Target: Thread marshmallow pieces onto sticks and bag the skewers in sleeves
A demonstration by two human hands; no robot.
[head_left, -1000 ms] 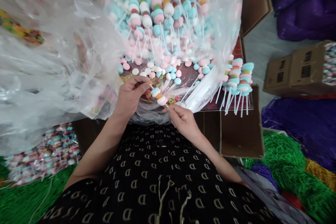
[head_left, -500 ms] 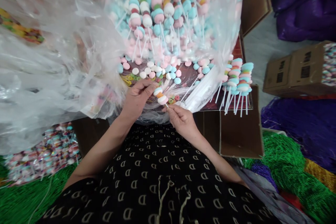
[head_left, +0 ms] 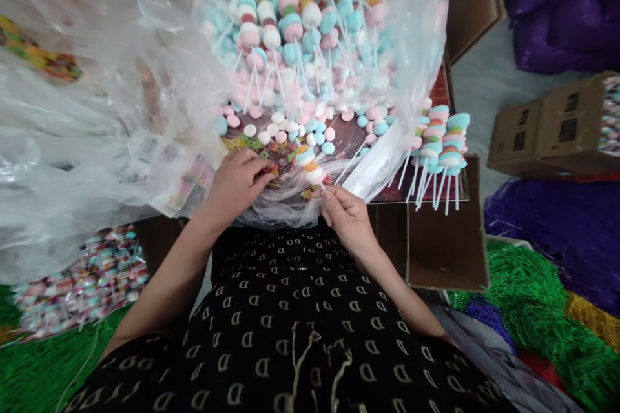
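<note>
My right hand [head_left: 346, 214] pinches the thin white stick of a marshmallow skewer [head_left: 310, 166]. Blue, orange, white and pink pieces are stacked on that stick, and it tilts up to the left. My left hand [head_left: 238, 182] is over a pile of small coloured gummy rings [head_left: 283, 153], thumb and forefinger closed around a red gummy ring [head_left: 274, 171] at the pile's near side. Just beyond the pile lie loose pink, white and blue marshmallow discs [head_left: 290, 127].
Many finished skewers [head_left: 293, 29] lie in clear plastic at the back. More skewers [head_left: 443, 142] rest at the table's right corner, beside white sticks [head_left: 371, 168] in plastic. A large plastic bag [head_left: 111, 116] covers the left. An open carton [head_left: 445, 239] stands below right.
My left hand has let go of the skewer's top and moved left and down to the gummy rings. My right hand has shifted slightly right with the skewer, whose blue top piece now shows.
</note>
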